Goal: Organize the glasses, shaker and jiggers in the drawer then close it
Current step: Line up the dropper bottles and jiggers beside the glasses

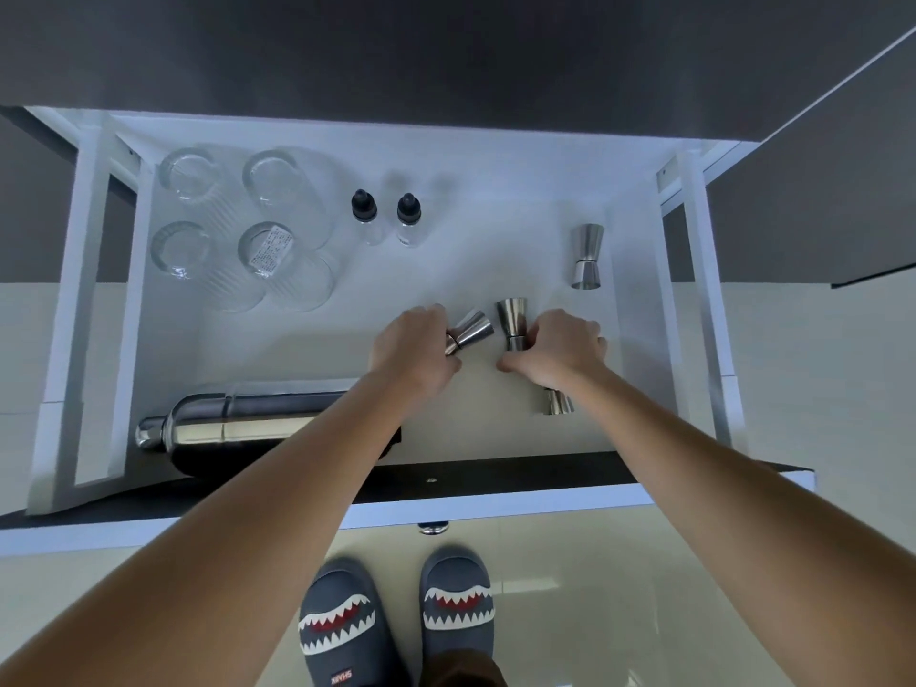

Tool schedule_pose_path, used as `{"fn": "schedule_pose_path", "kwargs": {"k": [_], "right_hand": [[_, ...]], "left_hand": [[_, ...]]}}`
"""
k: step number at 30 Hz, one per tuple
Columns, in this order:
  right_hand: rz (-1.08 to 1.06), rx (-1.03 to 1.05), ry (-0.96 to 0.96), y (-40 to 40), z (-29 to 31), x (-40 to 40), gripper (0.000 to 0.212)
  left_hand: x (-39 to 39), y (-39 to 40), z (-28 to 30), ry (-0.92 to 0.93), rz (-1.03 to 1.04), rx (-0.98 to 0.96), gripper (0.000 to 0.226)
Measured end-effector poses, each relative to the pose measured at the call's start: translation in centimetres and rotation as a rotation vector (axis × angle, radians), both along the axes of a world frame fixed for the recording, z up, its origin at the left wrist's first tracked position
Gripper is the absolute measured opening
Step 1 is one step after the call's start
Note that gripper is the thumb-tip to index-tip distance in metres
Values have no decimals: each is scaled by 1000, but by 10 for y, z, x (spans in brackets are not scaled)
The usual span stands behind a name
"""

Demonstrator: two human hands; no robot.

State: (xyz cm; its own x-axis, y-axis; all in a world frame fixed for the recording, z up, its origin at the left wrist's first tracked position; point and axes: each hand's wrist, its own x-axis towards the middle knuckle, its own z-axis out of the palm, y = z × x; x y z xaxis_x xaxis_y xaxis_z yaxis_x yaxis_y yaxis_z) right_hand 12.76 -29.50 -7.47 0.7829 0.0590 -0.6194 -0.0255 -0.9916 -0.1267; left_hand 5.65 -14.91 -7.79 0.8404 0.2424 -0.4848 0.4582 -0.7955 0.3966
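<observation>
Drawer [495, 190] open. Left hand [414, 347] grips a jigger [471, 331], its long axis tilted up-right. Right hand [562, 349] grips a second jigger [514, 319], upright. Third jigger [586, 256] lies beyond the right hand, the nearer one. Fourth jigger [557, 402] half hidden under right wrist. Shaker [238, 426] lying sideways, partly covered by left forearm

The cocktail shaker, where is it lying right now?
In the head view, the cocktail shaker lies on its side in the drawer's front left corner, below the four glasses, partly under the left forearm.
</observation>
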Motion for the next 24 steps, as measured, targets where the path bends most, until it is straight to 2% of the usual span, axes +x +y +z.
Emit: {"fn": "schedule_pose_path", "kwargs": {"k": [3, 6, 10, 17, 24], "right_hand": [[-27, 83, -137, -3, 3, 1, 25], [-87, 296, -280, -8, 10, 14, 23], [-27, 477, -398, -7, 19, 31, 16], [80, 487, -416, 8, 2, 37, 21], [48, 515, -425, 26, -5, 56, 23]], "left_hand": [[-1, 6, 2, -119, 90, -70, 31], [6, 11, 10, -299, 180, -97, 28], [20, 13, 13, -425, 248, -152, 21], [37, 4, -5, -415, 325, -162, 20], [60, -11, -23, -439, 656, -294, 21]]}}
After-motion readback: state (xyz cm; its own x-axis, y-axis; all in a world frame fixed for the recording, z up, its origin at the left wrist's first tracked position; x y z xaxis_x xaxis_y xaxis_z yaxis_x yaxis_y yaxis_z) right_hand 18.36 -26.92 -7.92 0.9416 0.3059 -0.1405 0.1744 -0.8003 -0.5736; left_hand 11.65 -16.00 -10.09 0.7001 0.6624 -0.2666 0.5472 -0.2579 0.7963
